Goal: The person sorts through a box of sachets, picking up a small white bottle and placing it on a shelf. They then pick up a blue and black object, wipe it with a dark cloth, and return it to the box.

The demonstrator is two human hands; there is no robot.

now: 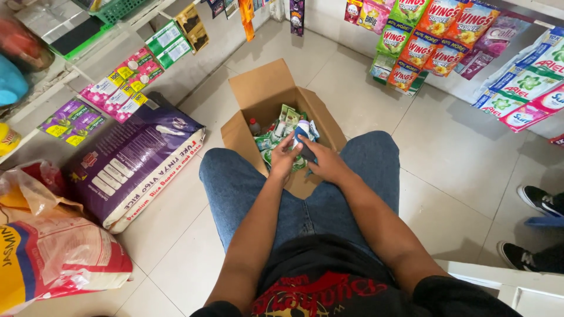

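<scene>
Head view: two hands reach into one open cardboard box (pixel 267 94) on the tiled floor (pixel 452 152).

Sitting between the person's knees, the box holds a jumble of green sachets (pixel 288 114), too many and too overlapped to count, plus one small red-capped bottle (pixel 254 127) near its left wall. The right hand (pixel 325 159) is closed around a white and blue bottle (pixel 303 132) above the box's near edge. The left hand (pixel 285 157) rests with curled fingers on the packets just beside it; whether it grips anything I cannot tell. One purple rice sack (pixel 132 161) lies left of the box, and two dark shoes (pixel 540 199) show at the floor's right edge.
</scene>
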